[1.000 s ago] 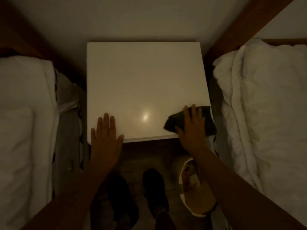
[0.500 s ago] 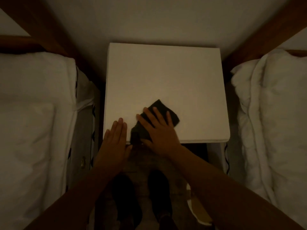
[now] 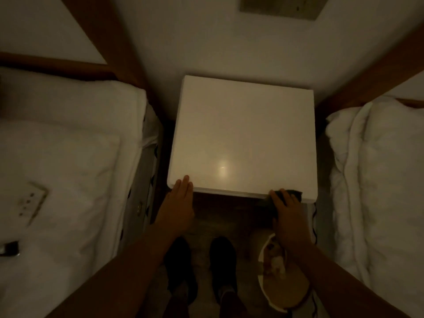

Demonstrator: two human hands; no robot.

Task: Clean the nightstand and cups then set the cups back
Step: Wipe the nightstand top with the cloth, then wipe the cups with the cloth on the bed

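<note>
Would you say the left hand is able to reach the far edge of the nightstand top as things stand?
Probably yes. The left hand lies flat at the near left corner of the nightstand, holding nothing, and the top beyond it is bare. The right hand presses the cloth at the near right edge, out of its path.

Your right hand (image 3: 288, 212) covers most of the dark cloth (image 3: 292, 193) | right forearm hides part of the floor bowl (image 3: 278, 292), contents too dim | dark item (image 3: 9, 248) on left bed cut by frame edge

White nightstand (image 3: 243, 138) top: dark cloth (image 3: 292, 193) at front right edge.
</note>
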